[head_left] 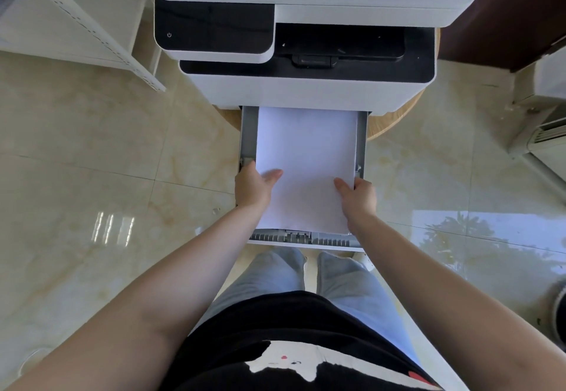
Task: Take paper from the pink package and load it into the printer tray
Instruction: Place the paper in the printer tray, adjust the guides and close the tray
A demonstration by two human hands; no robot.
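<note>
Two bare hands hold a stack of white paper point(306, 164) over an open printer tray point(249, 133).

Smooth, flat and rectangular, the paper lies inside the grey plastic tray, which is pulled out from the base of a white and black printer point(309, 38). Its far end reaches under the printer body. The left hand point(252, 187) grips the paper's left edge, thumb flat on top, fingers curled out of sight below. The right hand point(360, 196) clasps the right edge the same way. A ridged grey guide point(301, 237) shows along the tray's near end. The printer sits on a round wooden tabletop point(395, 121) above a glossy, marbled tile floor point(92, 161).
</note>
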